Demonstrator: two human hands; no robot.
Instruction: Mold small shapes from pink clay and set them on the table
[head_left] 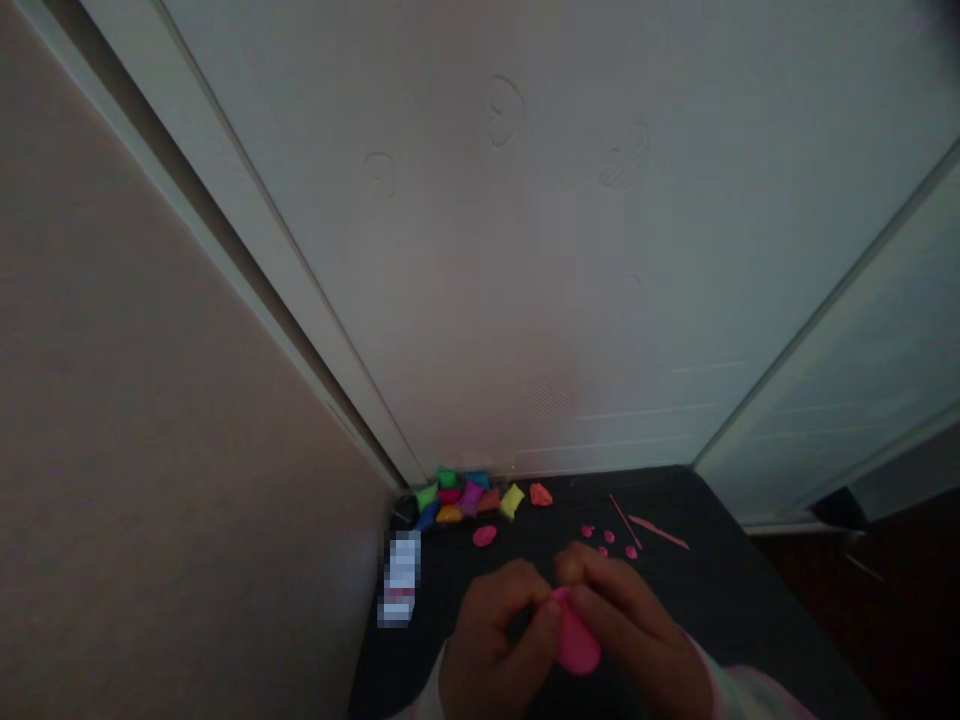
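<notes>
A flattened piece of pink modelling clay is pinched between my two hands above the dark table. My left hand grips its upper left edge with thumb and forefinger. From the other side, the thumb and curled fingers of my right hand close on the top of the same piece. Beyond the hands lies a larger pink clay lump. Several small pink clay bits are scattered to the right, near two thin pink modelling tools.
Colourful clay packets are piled at the table's back left, with an orange-red lump or packet beside them. A blurred-out phone-like rectangle lies at the left edge. A white panel with heart marks rises behind the dark table.
</notes>
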